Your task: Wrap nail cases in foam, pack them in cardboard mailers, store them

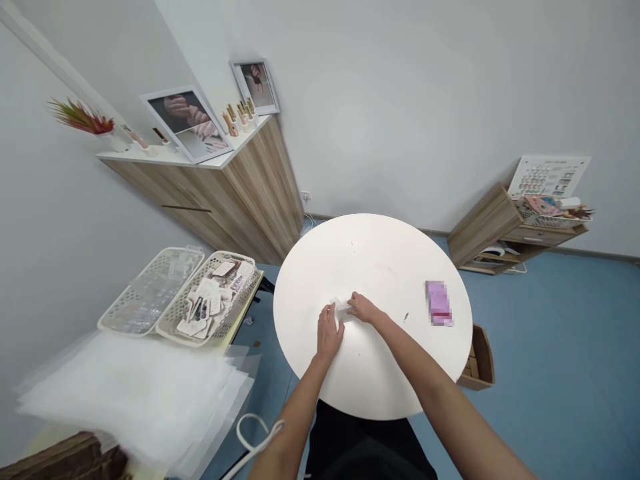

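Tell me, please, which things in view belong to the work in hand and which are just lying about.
Seemingly in use:
small whitish item, between left hand and right hand
round white table beneath

Seemingly just lying about:
purple item
basket of cards
stacked white sheets

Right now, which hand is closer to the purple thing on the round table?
Right hand: it is left of the purple thing, while the left hand lies farther left.
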`<state>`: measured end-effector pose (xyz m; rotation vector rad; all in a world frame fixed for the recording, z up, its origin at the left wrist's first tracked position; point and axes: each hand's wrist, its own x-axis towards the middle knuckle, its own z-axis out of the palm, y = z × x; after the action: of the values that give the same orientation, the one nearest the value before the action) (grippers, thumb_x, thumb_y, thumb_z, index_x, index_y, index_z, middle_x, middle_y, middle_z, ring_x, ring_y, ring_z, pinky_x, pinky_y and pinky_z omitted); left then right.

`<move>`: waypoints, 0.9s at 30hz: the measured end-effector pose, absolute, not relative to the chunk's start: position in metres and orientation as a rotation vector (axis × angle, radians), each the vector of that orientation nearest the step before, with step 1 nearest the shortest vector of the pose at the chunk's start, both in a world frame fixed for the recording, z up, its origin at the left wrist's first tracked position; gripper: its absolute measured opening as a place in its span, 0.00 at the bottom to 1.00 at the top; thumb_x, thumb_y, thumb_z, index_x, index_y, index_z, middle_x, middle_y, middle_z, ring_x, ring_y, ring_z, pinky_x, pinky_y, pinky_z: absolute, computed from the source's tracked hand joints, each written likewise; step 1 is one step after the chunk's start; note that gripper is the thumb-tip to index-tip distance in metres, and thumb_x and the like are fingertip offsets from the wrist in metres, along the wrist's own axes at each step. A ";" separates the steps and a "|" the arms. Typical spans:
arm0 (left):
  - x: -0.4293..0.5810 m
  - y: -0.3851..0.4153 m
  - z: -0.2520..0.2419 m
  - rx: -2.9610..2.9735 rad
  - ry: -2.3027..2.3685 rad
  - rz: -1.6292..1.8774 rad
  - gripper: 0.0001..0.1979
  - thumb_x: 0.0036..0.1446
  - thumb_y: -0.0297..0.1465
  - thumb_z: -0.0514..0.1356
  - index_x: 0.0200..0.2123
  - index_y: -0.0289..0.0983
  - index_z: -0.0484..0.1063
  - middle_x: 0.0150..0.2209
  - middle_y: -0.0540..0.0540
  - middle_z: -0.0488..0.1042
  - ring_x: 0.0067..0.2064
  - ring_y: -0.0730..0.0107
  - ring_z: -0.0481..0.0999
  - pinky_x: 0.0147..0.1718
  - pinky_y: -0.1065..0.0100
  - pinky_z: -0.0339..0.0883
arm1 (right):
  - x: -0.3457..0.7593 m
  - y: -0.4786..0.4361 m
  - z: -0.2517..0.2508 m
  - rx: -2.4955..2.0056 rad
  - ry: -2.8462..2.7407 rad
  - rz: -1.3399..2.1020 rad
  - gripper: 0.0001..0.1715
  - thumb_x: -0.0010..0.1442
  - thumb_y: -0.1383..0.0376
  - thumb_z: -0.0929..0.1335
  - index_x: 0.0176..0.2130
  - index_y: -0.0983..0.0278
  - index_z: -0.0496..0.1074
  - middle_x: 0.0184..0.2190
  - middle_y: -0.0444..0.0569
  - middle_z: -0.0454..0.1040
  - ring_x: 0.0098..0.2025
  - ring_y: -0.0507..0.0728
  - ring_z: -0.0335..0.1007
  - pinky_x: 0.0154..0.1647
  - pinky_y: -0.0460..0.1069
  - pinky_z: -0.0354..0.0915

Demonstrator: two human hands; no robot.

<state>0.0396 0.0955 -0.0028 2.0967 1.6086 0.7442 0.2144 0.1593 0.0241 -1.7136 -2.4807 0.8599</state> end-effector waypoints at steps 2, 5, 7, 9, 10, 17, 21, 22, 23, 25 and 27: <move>0.039 0.087 -0.009 2.279 1.550 0.637 0.27 0.61 0.27 0.50 0.64 0.36 0.55 0.62 0.35 0.60 0.63 0.52 0.61 0.58 0.49 0.59 | 0.215 0.171 0.018 -1.712 -2.412 0.951 0.09 0.63 0.66 0.67 0.42 0.65 0.75 0.42 0.51 0.67 0.38 0.53 0.67 0.41 0.47 0.62; 0.040 0.078 -0.021 2.476 1.420 0.431 0.28 0.61 0.27 0.50 0.65 0.37 0.53 0.66 0.37 0.56 0.66 0.51 0.56 0.62 0.47 0.52 | 0.214 0.180 0.008 -1.749 -2.307 0.959 0.11 0.62 0.66 0.67 0.45 0.63 0.74 0.43 0.50 0.67 0.38 0.53 0.69 0.42 0.47 0.64; 0.041 0.076 -0.028 2.514 1.413 0.347 0.31 0.61 0.28 0.49 0.67 0.38 0.48 0.69 0.38 0.51 0.68 0.52 0.52 0.63 0.45 0.49 | 0.213 0.179 0.003 -1.792 -2.240 0.903 0.14 0.61 0.66 0.67 0.48 0.64 0.72 0.44 0.51 0.66 0.39 0.54 0.70 0.43 0.48 0.65; 0.042 0.075 -0.033 2.513 1.443 0.294 0.33 0.61 0.27 0.48 0.69 0.38 0.43 0.70 0.39 0.47 0.69 0.52 0.48 0.64 0.43 0.46 | 0.211 0.171 -0.001 -1.853 -2.165 0.792 0.16 0.62 0.67 0.66 0.51 0.65 0.69 0.46 0.53 0.66 0.41 0.55 0.69 0.43 0.49 0.66; 0.043 0.075 -0.035 2.508 1.455 0.274 0.34 0.61 0.27 0.48 0.69 0.37 0.42 0.70 0.39 0.45 0.69 0.53 0.48 0.64 0.44 0.45 | 0.210 0.165 -0.002 -1.879 -2.129 0.722 0.17 0.62 0.68 0.65 0.52 0.65 0.68 0.47 0.54 0.66 0.42 0.56 0.69 0.43 0.49 0.66; 0.040 0.077 -0.040 2.496 1.397 0.295 0.36 0.59 0.24 0.47 0.70 0.35 0.38 0.71 0.39 0.42 0.70 0.54 0.43 0.65 0.46 0.46 | 0.208 0.103 -0.014 -1.782 -2.288 0.469 0.23 0.62 0.70 0.63 0.56 0.62 0.65 0.61 0.56 0.61 0.52 0.62 0.64 0.51 0.54 0.65; 0.034 0.083 -0.041 2.497 1.323 0.304 0.36 0.59 0.23 0.47 0.69 0.34 0.38 0.71 0.38 0.41 0.70 0.55 0.43 0.64 0.46 0.48 | 0.206 0.100 -0.019 -1.892 -2.246 0.506 0.24 0.63 0.72 0.60 0.57 0.61 0.65 0.63 0.56 0.60 0.53 0.61 0.65 0.45 0.53 0.68; 0.033 0.087 -0.041 2.505 1.305 0.296 0.36 0.59 0.23 0.47 0.69 0.35 0.39 0.71 0.39 0.41 0.70 0.55 0.43 0.64 0.46 0.48 | 0.206 0.104 -0.019 -1.906 -2.229 0.516 0.23 0.63 0.72 0.59 0.56 0.60 0.66 0.62 0.56 0.61 0.53 0.61 0.66 0.44 0.52 0.69; 0.032 0.091 -0.040 2.514 1.292 0.284 0.36 0.59 0.23 0.47 0.69 0.35 0.39 0.71 0.39 0.41 0.70 0.56 0.43 0.64 0.46 0.48 | 0.205 0.109 -0.017 -1.915 -2.216 0.524 0.22 0.63 0.71 0.59 0.55 0.60 0.67 0.61 0.56 0.62 0.53 0.61 0.66 0.42 0.52 0.69; 0.032 0.103 -0.040 2.530 1.285 0.248 0.37 0.58 0.24 0.47 0.69 0.37 0.40 0.71 0.41 0.42 0.70 0.55 0.44 0.64 0.44 0.46 | 0.205 0.120 -0.013 -1.940 -2.197 0.530 0.21 0.63 0.71 0.59 0.53 0.59 0.67 0.60 0.55 0.63 0.51 0.61 0.67 0.39 0.51 0.68; 0.036 0.116 -0.039 2.533 1.313 0.220 0.36 0.58 0.24 0.48 0.69 0.39 0.41 0.71 0.42 0.43 0.70 0.53 0.44 0.64 0.41 0.44 | 0.205 0.132 -0.008 -1.983 -2.176 0.528 0.19 0.62 0.72 0.60 0.51 0.59 0.68 0.59 0.55 0.63 0.49 0.60 0.68 0.36 0.49 0.67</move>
<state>0.0359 0.1160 -0.0392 2.5329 1.3132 0.2202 0.2048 0.1321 -0.0084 -1.9826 -2.1758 0.5277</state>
